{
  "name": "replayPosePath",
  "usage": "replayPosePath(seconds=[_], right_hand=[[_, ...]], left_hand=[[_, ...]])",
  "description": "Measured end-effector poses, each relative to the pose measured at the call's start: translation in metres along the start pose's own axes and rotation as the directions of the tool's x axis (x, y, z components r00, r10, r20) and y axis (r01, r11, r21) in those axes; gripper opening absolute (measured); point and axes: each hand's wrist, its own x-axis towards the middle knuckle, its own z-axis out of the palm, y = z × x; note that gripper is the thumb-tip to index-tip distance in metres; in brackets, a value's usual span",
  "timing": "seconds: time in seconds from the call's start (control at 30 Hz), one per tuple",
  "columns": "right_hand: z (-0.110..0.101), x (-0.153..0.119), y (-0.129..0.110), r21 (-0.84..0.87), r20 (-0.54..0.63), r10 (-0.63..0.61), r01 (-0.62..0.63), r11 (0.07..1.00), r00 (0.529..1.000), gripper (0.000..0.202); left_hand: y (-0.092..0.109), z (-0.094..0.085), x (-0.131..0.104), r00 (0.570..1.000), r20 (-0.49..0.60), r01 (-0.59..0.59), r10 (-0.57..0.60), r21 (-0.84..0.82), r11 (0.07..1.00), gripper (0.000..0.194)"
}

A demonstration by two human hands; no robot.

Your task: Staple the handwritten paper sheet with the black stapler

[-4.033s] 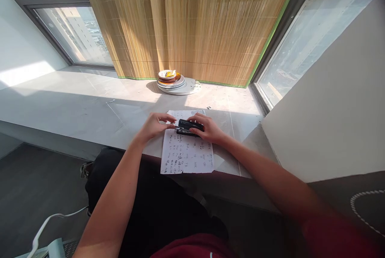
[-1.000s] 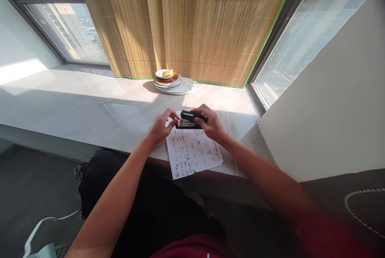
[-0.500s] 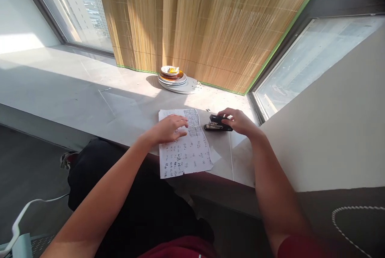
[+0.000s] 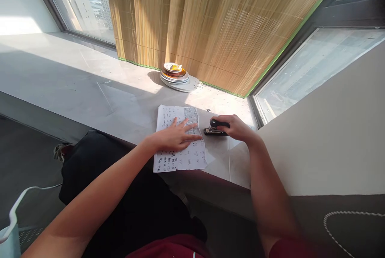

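Handwritten sheets of paper point(image 4: 189, 162) lie on the pale window ledge in front of me, their lower edge reaching over the ledge's front. My left hand point(image 4: 177, 135) rests flat on the paper with its fingers spread. Just right of the paper is a black stapler point(image 4: 215, 131), its jaw end pointing left towards the sheet's edge. My right hand point(image 4: 237, 127) is wrapped round the stapler's rear part, which the fingers partly hide. A small gap separates the stapler from the paper.
A stack of plates point(image 4: 176, 81) with a small yellow item on top stands at the back of the ledge point(image 4: 126, 109). Behind it hangs a bamboo blind point(image 4: 204, 29). A white wall point(image 4: 325, 141) closes off the right side. A white cable point(image 4: 27, 191) runs at lower left.
My left hand has moved right and flattened onto the paper, fingers spreading. My right hand has closed more firmly round the stapler. The view has shifted slightly.
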Motion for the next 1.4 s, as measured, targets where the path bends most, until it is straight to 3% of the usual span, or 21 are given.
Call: replayPosePath(seconds=[0.17,0.4,0.63,0.9,1.23,1.4], right_hand=[[0.006,0.003,-0.012,0.014,0.08,-0.051,0.05,0.999,0.996,0.037],[0.002,0.0,-0.014,0.024,0.103,-0.037,0.035,0.999,0.994,0.034],[0.004,0.002,-0.027,0.047,0.157,-0.117,0.111,0.993,0.981,0.031],[0.013,0.005,-0.031,0.008,0.071,-0.134,0.134,0.991,0.988,0.026],[0.016,0.006,-0.04,-0.011,0.12,-0.102,0.104,0.995,0.988,0.023],[0.02,0.007,-0.042,-0.027,0.128,-0.054,0.058,0.998,0.99,0.026]], left_hand=[[0.003,0.002,0.002,1.0,0.014,-0.018,0.018,-0.002,1.0,0.058],[-0.003,0.007,0.002,1.0,0.004,-0.024,0.024,-0.018,1.0,0.06],[0.001,0.006,0.002,0.999,0.009,-0.049,0.05,-0.048,0.998,0.063],[0.002,0.004,0.001,0.998,0.036,-0.045,0.046,-0.028,0.999,0.062],[0.003,0.005,0.001,0.999,0.025,-0.03,0.031,-0.037,0.999,0.059],[0.001,0.008,0.001,0.999,-0.032,-0.046,0.044,-0.064,0.997,0.058]])
